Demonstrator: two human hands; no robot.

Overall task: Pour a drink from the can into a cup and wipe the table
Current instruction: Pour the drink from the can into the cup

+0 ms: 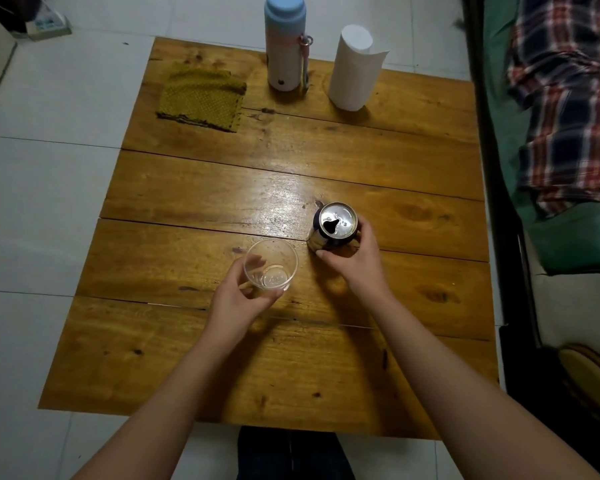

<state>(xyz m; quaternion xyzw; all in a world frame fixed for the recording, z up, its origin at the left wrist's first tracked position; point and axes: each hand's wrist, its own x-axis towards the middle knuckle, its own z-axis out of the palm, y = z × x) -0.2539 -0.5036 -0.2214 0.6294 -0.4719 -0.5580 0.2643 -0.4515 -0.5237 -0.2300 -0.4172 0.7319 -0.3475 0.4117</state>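
Note:
A dark blue drink can (336, 221) with an opened silver top stands upright on the wooden table (222, 188), right of centre. My right hand (355, 261) grips the can from its near side, fingers curled round it. A clear plastic cup (271, 263) stands upright just left of the can, with nothing visible inside. My left hand (239, 299) holds the cup, thumb and fingers wrapped round its near wall. A folded olive-yellow cloth (201, 98) lies at the table's far left.
A white flask with a light blue cap (286, 43) and a roll of paper towel (352, 69) stand at the far edge. A bed with a plaid garment (565, 109) runs along the right side. White floor tiles surround the table.

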